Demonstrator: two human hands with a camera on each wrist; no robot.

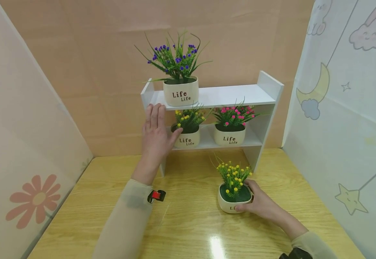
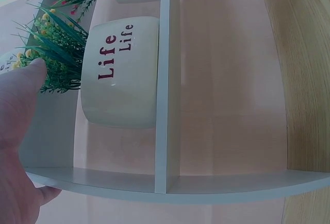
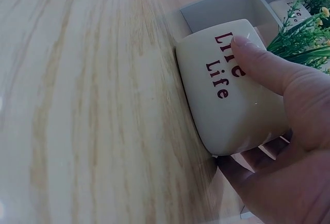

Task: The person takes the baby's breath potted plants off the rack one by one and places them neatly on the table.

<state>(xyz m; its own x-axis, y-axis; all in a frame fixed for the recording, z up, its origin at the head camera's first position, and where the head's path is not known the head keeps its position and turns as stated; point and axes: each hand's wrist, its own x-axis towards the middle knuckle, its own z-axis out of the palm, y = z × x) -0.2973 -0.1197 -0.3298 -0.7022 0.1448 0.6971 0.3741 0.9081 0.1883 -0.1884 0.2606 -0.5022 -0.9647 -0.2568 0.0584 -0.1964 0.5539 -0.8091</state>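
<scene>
My right hand (image 1: 262,203) grips a white flowerpot with yellow flowers (image 1: 234,196) low over the wooden table. In the right wrist view its thumb lies on the red "Life" lettering of the pot (image 3: 227,100), the other fingers around the far side. My left hand (image 1: 157,133) rests against the left side of a white two-tier shelf (image 1: 233,94), fingers straight and pointing up, thumb out in front of another yellow-flowered pot (image 1: 188,139). A purple-flowered pot (image 1: 181,91) stands on the top board above that hand. A pink-flowered pot (image 1: 229,136) stands on the lower board at the right.
The wooden table (image 1: 188,223) carries the shelf at its back. A pale wall with a printed flower (image 1: 39,198) rises on the left, another with moon and star prints (image 1: 351,199) on the right. A plain peach backdrop (image 1: 239,43) hangs behind the shelf.
</scene>
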